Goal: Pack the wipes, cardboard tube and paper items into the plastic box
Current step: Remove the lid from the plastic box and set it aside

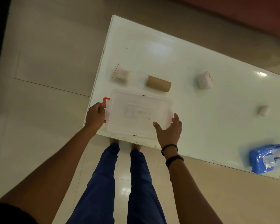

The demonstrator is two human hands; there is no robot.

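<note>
Currently the plastic box (138, 113) sits lid-on at the near corner of the white table (192, 62). Left hand (95, 114) curled shut on the box's left end, at the red latch (106, 100). Right hand (169, 130) open, fingers spread, thumb on the lid, resting against the box's right end. Cardboard tube (158, 83) lies on its side just beyond the box. Paper items: one bundle (121, 74) left of the tube, one (204, 82) to its right, a small roll (263, 110) further right. Blue wipes pack (267, 158) at the table's near right edge, well apart from the box
</note>
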